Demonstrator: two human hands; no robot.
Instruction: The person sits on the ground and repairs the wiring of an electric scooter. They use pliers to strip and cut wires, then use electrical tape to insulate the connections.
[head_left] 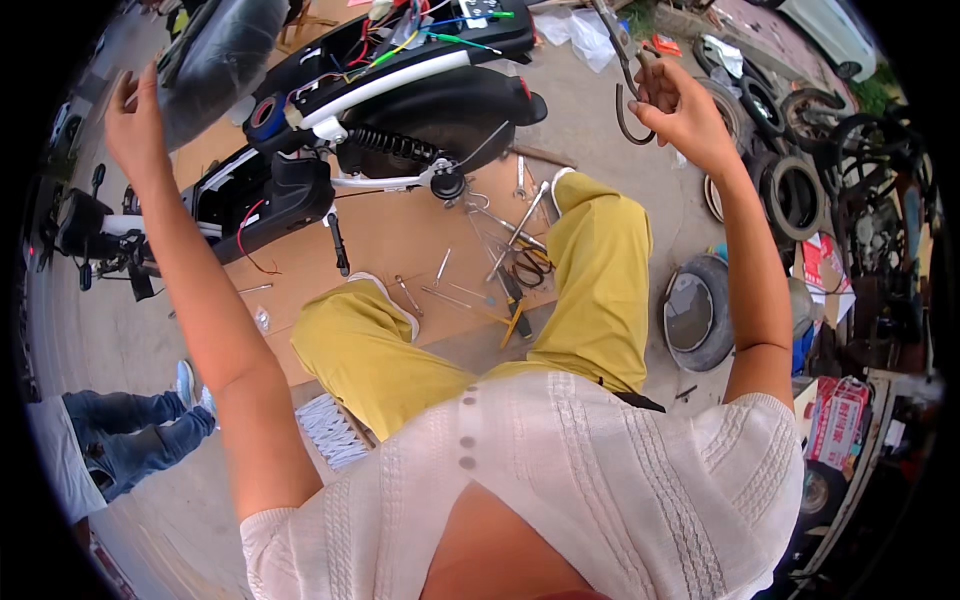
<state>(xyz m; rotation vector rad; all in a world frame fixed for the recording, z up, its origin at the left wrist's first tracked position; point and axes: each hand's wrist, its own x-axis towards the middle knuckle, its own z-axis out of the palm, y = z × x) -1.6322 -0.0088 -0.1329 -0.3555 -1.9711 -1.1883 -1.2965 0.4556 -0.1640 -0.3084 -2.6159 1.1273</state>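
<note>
My right hand (670,105) grips a dark bent metal bar (625,125) with a hooked lower end, at upper right. My left hand (135,110) is raised at upper left, fingers curled beside a dark, glossy, plastic-wrapped panel (220,60); what they hold, if anything, I cannot make out. Between my arms a black and white two-wheeled scooter (350,105) lies on its side, with exposed coloured wires (400,40) and a shock absorber (390,145). Below it, wrenches (520,180), screwdrivers (515,320) and other tools are scattered on cardboard (390,220) around my feet.
A person's jeans-clad legs (140,440) are at lower left. Tyres (790,195), a grey bowl (700,315) and red-printed boxes (835,420) line the right side. Clear plastic bags (580,35) lie beyond the scooter. A white car (830,35) is at upper right.
</note>
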